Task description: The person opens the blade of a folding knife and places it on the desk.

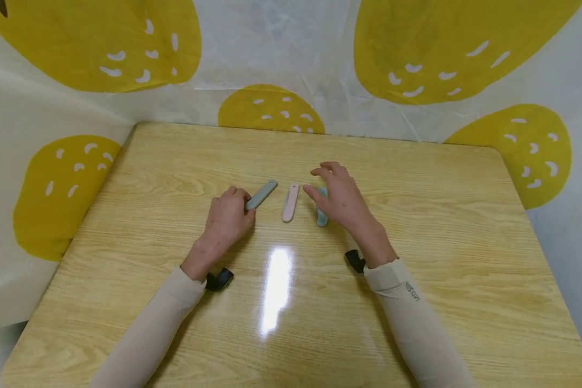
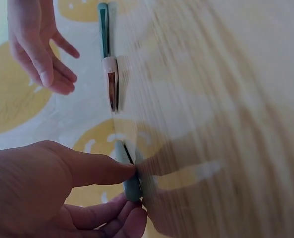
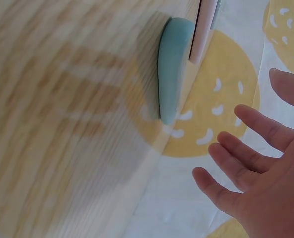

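Three small folding knives with pastel handles lie near the middle of the table. My left hand [image 1: 227, 218] pinches the lower end of the grey-green folding knife [image 1: 263, 195], which slants up to the right. In the left wrist view the thumb rests against this grey-green knife [image 2: 132, 186], the fingers on its other side. Between the hands lies the pink folding knife [image 1: 291, 203], its blade folded along the handle. Above the teal folding knife [image 1: 322, 218] hovers my right hand [image 1: 343, 198], fingers spread and holding nothing. The right wrist view shows a gap between the teal knife [image 3: 174, 69] and the fingers.
The wood-grain table [image 1: 441, 226] reaches back to a white curtain [image 1: 276, 48] printed with yellow shapes. Black mounts [image 1: 219, 280] show under both wrists. A bright glare [image 1: 275, 291] lies on the tabletop between the forearms.
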Demonstrator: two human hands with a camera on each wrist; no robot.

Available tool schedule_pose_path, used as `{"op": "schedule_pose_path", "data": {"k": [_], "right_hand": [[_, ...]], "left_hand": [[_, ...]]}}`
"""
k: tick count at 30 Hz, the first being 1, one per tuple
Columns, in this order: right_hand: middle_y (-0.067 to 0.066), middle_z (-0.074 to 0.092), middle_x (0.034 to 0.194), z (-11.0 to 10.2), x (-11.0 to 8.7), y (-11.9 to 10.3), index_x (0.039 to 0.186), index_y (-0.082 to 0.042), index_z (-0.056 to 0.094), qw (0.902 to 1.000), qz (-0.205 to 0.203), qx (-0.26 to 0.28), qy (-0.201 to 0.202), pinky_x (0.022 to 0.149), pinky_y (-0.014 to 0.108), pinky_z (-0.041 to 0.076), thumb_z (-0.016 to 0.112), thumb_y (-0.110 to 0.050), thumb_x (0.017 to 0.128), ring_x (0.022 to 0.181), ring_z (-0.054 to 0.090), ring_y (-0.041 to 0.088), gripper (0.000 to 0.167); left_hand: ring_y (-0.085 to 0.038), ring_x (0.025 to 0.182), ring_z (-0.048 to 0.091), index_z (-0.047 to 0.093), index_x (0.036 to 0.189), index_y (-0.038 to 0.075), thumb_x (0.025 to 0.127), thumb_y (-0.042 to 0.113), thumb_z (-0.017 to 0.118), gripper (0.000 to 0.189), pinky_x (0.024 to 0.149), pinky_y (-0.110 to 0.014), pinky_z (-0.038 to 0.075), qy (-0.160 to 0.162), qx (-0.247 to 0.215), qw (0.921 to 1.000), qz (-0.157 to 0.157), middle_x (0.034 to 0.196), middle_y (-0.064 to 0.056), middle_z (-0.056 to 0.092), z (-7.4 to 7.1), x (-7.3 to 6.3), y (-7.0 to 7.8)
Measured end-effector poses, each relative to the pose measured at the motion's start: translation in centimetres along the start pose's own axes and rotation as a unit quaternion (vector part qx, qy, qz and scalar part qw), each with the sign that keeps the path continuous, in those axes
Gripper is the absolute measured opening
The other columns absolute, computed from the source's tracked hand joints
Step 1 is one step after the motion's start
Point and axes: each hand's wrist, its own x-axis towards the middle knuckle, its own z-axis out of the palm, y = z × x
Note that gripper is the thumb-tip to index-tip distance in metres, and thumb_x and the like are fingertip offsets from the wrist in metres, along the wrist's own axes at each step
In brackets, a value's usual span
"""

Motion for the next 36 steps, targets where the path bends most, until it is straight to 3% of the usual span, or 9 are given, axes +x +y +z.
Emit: {"op": "schedule_pose_path", "data": {"k": [10,19,26,36], "right_hand": [[0.019,0.045,0.158,0.4,0.4,-0.4,0.142,-0.005,0.06,0.9998,-0.007,0.017,-0.011,0.121,0.058,0.038,0.064,-0.039,0.104,0.148,0.041,0.04,0.051],[0.018,0.05,0.153,0.7,0.8,-0.7,0.141,-0.004,0.061,0.9993,-0.021,0.025,-0.019,0.118,0.055,0.042,0.063,-0.039,0.104,0.144,0.045,0.038,0.05],[0.019,0.053,0.15,0.8,1.1,-1.2,0.14,-0.003,0.062,0.9988,-0.025,0.035,-0.026,0.117,0.054,0.043,0.063,-0.038,0.105,0.142,0.046,0.038,0.05],[0.017,0.053,0.149,1.0,1.3,-1.6,0.139,-0.004,0.062,0.9984,-0.018,0.044,-0.03,0.117,0.054,0.043,0.064,-0.037,0.104,0.143,0.045,0.036,0.048]], "left_hand": [[-0.035,0.09,0.067,0.067,0.116,-0.004,0.096,0.013,0.068,0.026,0.091,-0.055,0.049,-0.009,-0.022,0.9996,-0.013,0.104,-0.019,0.068,-0.2,0.0,-0.1],[-0.03,0.084,0.064,0.066,0.117,-0.003,0.096,0.017,0.067,0.029,0.083,-0.045,0.05,-0.031,-0.051,0.9976,-0.034,0.102,-0.017,0.067,-0.4,0.1,-0.2],[-0.023,0.075,0.06,0.064,0.117,-0.001,0.097,0.017,0.068,0.027,0.061,-0.028,0.047,-0.062,-0.115,0.9893,-0.064,0.104,-0.015,0.067,-0.8,0.2,-0.3],[-0.023,0.08,0.061,0.061,0.123,-0.002,0.1,0.019,0.063,0.032,0.064,-0.026,0.046,-0.076,-0.148,0.9817,-0.093,0.106,-0.017,0.07,-1.2,0.4,-0.4]]}}
